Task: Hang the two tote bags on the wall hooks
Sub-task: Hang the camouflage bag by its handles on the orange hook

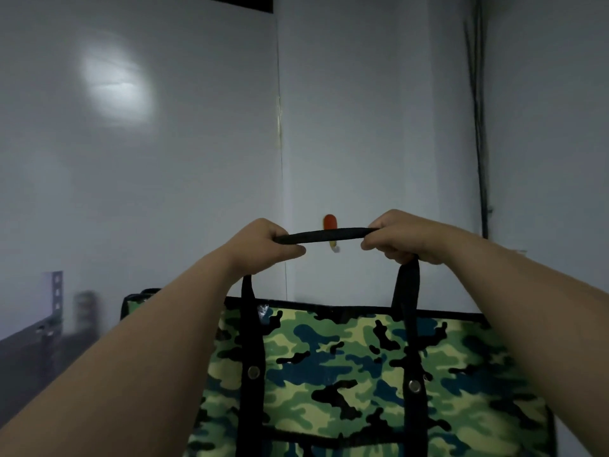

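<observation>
A green camouflage tote bag [346,374] with black straps hangs in front of me, low in the centre. My left hand [263,245] and my right hand [402,237] each grip one end of its black handle [324,235], which is stretched level between them. Just behind the handle, an orange wall hook [330,222] is fixed to the white wall; the handle crosses in front of its lower part. I cannot tell whether the handle touches the hook. Only one bag is in view.
A vertical seam [280,159] in the wall runs just left of the hook. Dark cables [478,127] run down the wall at the right. A metal shelf frame [49,318] stands at the lower left.
</observation>
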